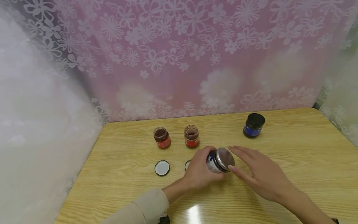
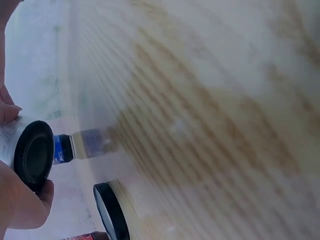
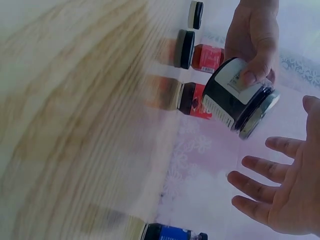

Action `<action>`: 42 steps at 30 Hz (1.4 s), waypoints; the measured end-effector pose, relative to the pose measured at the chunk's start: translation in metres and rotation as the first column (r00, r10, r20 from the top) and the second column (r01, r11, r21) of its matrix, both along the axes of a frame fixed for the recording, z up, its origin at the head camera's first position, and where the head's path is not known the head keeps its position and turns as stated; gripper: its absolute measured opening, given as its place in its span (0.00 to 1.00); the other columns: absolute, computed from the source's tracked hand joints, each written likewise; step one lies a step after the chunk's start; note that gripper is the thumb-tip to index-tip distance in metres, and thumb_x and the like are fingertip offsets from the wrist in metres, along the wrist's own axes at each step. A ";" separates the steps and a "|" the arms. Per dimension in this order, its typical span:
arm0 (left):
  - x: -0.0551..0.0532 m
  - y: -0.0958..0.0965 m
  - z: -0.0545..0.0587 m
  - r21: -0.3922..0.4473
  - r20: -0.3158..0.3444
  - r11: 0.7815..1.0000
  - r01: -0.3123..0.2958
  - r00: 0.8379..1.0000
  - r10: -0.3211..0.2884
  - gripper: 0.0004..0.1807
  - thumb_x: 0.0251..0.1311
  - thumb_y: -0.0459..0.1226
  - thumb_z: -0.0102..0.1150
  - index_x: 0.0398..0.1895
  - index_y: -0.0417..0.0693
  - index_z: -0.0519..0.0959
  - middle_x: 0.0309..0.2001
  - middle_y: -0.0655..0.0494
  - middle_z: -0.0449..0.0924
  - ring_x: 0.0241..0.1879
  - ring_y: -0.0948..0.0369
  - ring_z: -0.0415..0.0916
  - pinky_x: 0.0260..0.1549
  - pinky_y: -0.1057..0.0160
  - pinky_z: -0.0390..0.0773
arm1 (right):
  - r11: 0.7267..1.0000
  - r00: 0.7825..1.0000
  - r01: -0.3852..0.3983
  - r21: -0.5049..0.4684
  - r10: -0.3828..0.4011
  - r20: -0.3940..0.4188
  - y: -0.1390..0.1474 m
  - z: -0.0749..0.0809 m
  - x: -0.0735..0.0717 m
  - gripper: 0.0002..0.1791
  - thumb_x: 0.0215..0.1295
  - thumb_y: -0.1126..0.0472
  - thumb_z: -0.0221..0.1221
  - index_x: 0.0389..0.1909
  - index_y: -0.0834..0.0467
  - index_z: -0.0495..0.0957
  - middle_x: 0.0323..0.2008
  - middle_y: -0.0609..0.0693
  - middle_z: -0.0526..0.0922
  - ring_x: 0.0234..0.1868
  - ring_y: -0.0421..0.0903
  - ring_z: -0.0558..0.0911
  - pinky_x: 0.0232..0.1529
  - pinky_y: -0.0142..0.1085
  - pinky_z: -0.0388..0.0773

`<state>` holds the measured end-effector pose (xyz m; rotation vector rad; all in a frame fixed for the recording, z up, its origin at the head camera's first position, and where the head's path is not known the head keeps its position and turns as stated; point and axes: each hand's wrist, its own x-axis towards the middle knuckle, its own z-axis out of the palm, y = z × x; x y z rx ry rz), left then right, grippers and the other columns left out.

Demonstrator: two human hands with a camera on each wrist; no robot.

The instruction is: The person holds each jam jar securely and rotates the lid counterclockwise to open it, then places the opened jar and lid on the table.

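My left hand [image 1: 199, 169] grips a dark jar [image 1: 213, 163] round its side and holds it tilted to the right above the table. A silver lid [image 1: 225, 158] sits on the jar's mouth. In the right wrist view the jar [image 3: 234, 97] shows white labels, with the left thumb pressed on one of them. Its dark round base [image 2: 35, 155] faces the left wrist camera. My right hand [image 1: 260, 174] is spread beside the lid, thumb and fingers apart on either side of it. In the right wrist view a gap separates the right fingers [image 3: 255, 192] from the jar.
Two uncapped jars with red labels, one on the left [image 1: 162, 137] and one at the middle [image 1: 191, 137], stand farther back. A loose lid [image 1: 162, 168] lies in front; another lid [image 1: 187, 165] is partly behind my left hand. A black-capped, blue-labelled jar [image 1: 253, 125] stands back right.
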<state>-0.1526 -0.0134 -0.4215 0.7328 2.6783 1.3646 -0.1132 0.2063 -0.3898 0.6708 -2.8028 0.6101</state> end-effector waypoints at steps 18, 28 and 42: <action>0.013 -0.003 0.003 -0.117 -0.129 0.993 -0.011 0.992 -0.004 0.37 0.40 0.48 0.74 0.58 0.55 0.73 0.48 0.68 0.75 0.46 0.68 0.67 0.44 0.70 0.71 | 0.996 0.996 0.082 0.029 -0.082 0.024 -0.029 -0.011 -0.001 0.34 0.65 0.35 0.52 0.64 0.53 0.70 0.51 0.53 0.79 0.42 0.54 0.82 0.36 0.50 0.78; 0.017 -0.008 0.000 -0.107 -0.155 0.994 0.038 0.986 -0.055 0.37 0.40 0.51 0.73 0.56 0.55 0.72 0.47 0.68 0.74 0.46 0.70 0.68 0.42 0.71 0.71 | 0.989 0.989 0.130 0.069 -0.124 -0.079 -0.040 -0.017 -0.003 0.28 0.61 0.35 0.55 0.47 0.54 0.75 0.32 0.46 0.81 0.27 0.43 0.78 0.32 0.43 0.75; 0.014 -0.015 0.008 -0.167 -0.048 0.976 0.139 0.988 -0.149 0.37 0.43 0.52 0.72 0.58 0.53 0.71 0.48 0.67 0.73 0.43 0.73 0.69 0.41 0.74 0.71 | 0.995 0.979 0.096 0.014 -0.092 -0.180 -0.043 -0.018 -0.003 0.25 0.52 0.39 0.62 0.42 0.54 0.75 0.26 0.45 0.79 0.24 0.42 0.76 0.30 0.41 0.74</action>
